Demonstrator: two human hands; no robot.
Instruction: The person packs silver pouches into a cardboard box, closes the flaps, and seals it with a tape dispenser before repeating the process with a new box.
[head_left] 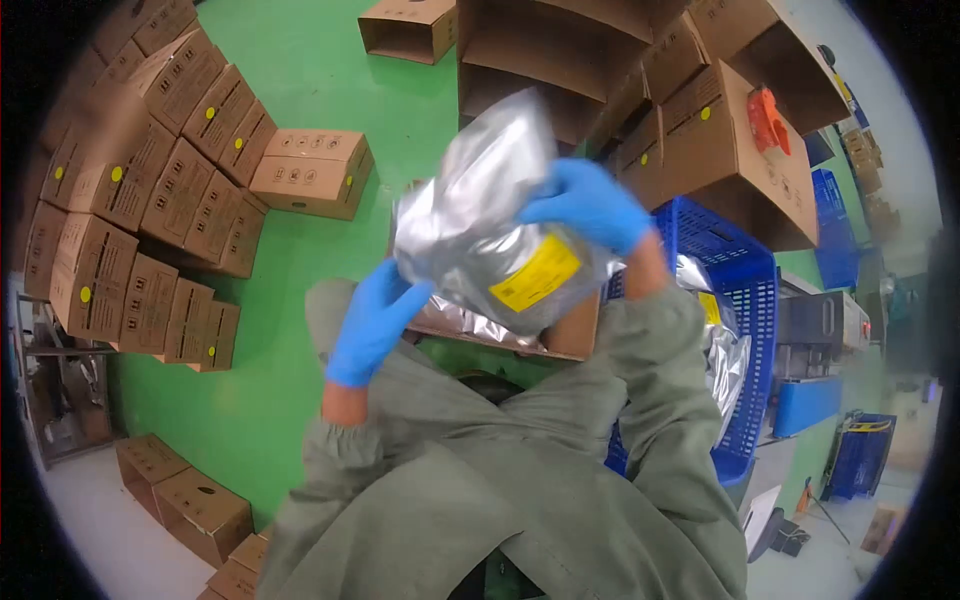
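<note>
So both gloved hands pinch the foil bag (490, 225) | left hand (372, 322) at 7 o'clock, right hand (590, 203) at 2 | above open carton (572, 335) | slick foil, could slip from fingers onto green floor (300, 260)

- Bright, even light falls from above; shadows under the cardboard boxes (310, 172) on the green floor (330, 70) are soft and short.
- The silver bag (480, 215) throws white glare and is smeared by motion blur.
- The fisheye lens bends straight lines strongly toward the edges.
- A black ring cuts off all four corners.
- The far right side looks pale and hazy.
</note>
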